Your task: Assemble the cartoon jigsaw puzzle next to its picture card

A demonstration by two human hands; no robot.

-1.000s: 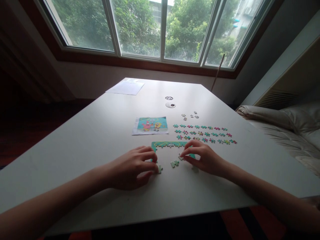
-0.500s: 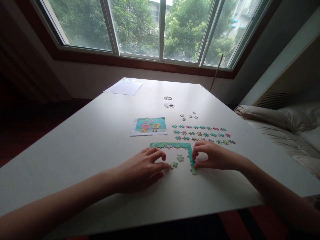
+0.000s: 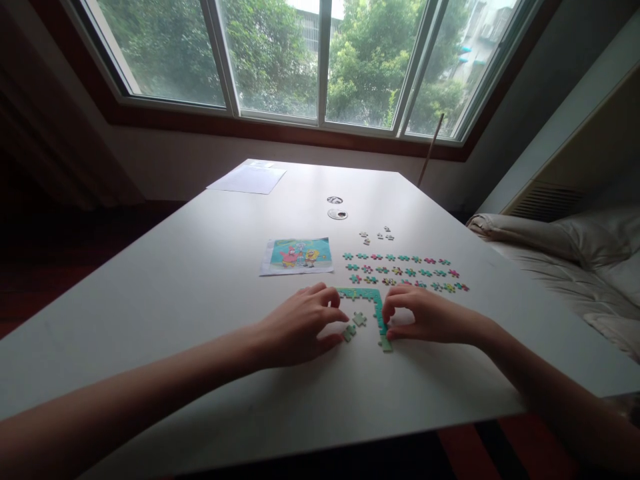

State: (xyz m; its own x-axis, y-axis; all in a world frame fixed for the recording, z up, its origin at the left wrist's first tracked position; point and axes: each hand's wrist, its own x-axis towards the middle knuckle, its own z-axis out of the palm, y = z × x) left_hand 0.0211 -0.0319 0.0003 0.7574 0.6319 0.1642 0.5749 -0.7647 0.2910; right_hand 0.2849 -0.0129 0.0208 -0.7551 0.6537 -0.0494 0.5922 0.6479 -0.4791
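Note:
A joined corner of a jigsaw puzzle (image 3: 376,300) lies on the white table, with a teal strip across and another running toward me, ending in a pale green piece. My right hand (image 3: 425,315) is at the outer side of that near-running strip, its thumb and fingertips pinching the strip's lower part. My left hand (image 3: 305,323) covers the left end of the top strip. Between its thumb and index fingertips is a pale green puzzle piece (image 3: 349,333), still on the table. Just beyond it lies a second loose pale green piece (image 3: 359,319).
Several loose puzzle pieces (image 3: 410,272) lie in rows past my right hand, with a few grey ones (image 3: 380,236) farther off. A cartoon picture sheet (image 3: 300,255) lies left of them. Two round discs (image 3: 338,214) and white paper (image 3: 250,179) are farther back.
My left hand has shifted slightly right and up, and its fingertips have closed in on the nearer loose piece, which has turned. My right hand stays at the strip.

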